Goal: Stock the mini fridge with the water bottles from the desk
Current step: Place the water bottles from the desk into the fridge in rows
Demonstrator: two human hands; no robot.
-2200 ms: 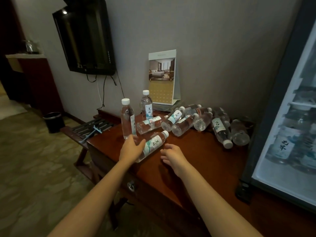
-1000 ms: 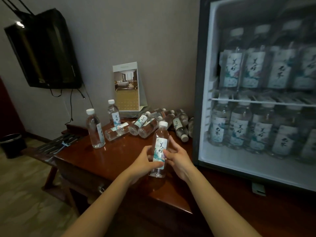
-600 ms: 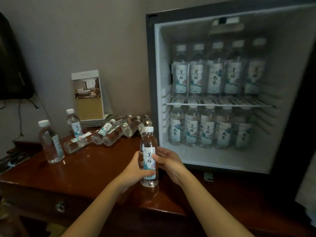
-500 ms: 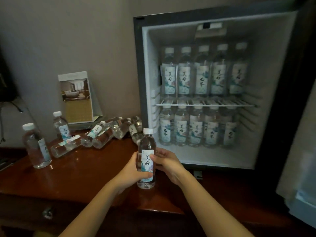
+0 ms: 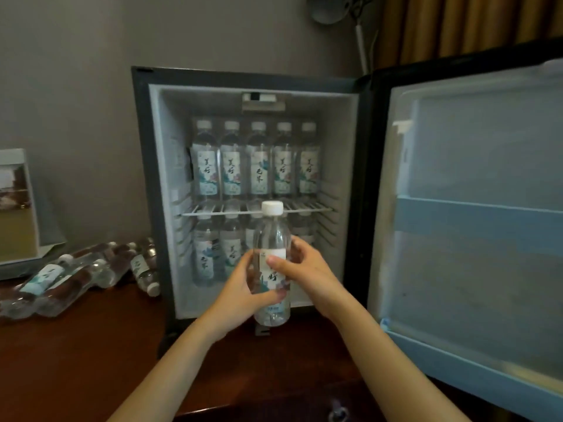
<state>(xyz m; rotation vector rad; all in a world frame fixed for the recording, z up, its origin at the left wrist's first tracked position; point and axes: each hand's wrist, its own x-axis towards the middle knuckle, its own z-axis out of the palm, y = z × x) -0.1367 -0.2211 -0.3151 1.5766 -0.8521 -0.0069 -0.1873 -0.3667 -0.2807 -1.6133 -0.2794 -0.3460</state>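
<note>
I hold one clear water bottle [image 5: 272, 236] upright, white cap up, just in front of the open mini fridge [image 5: 155, 184]. My left hand [image 5: 240, 292] grips its lower body from the left. My right hand [image 5: 301, 269] grips its label from the right. Inside the fridge a row of several bottles [image 5: 257, 169] stands on the wire shelf [image 5: 307, 209], and another row [image 5: 210, 254] stands on the floor below, partly hidden by the held bottle. Several more bottles [image 5: 70, 277] lie on their sides on the wooden desk [image 5: 91, 345] at the left.
The fridge door [image 5: 475, 226] stands wide open at the right, its inner shelf bare. A standing card [image 5: 16, 208] leans by the wall at the far left. A curtain [image 5: 457, 22] hangs behind the door.
I lifted a bottle off the desk with both hands and carried it right. It is now higher and directly before the fridge opening; my view has turned toward the fridge.
</note>
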